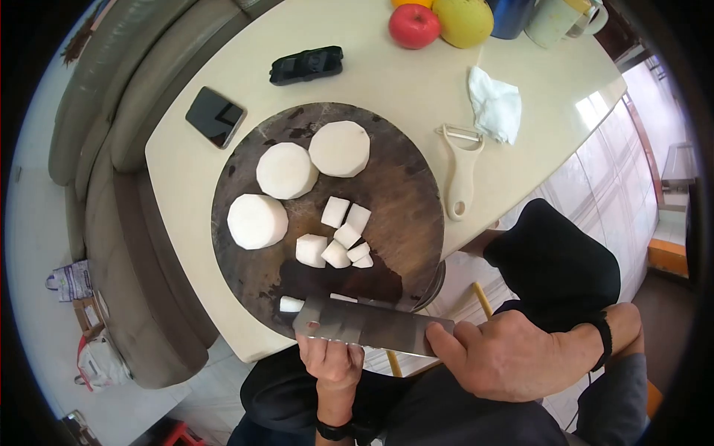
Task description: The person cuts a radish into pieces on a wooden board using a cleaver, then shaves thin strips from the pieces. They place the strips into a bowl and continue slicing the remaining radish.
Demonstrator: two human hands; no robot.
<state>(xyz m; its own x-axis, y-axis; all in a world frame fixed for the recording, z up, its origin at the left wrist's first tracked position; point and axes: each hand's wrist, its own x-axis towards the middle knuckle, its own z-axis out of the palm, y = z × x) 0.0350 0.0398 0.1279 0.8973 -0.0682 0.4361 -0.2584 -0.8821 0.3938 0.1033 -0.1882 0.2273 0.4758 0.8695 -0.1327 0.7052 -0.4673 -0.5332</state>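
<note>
My right hand [513,353] is wrapped round the handle of a wide cleaver [375,327], its blade reaching left over the near edge of a round dark cutting board [401,175]. Just below the blade's far end is my left hand [331,364], fingers curled and fingertips partly covered by the steel; whether they hold anything is hidden. Small cut chunks of peeled white radish [312,250] lie mid-board. Another white piece [291,304] shows beside the blade. Three thick radish rounds [287,170] sit toward the board's upper left.
Right of the board lies a peeler [462,171], with a crumpled white tissue [496,105] beyond it. A phone [216,117] and a black object [306,65] rest at upper left. Fruit, including a red apple [414,27], and mugs [558,22] stand at the far side. A sofa [141,275] borders the table.
</note>
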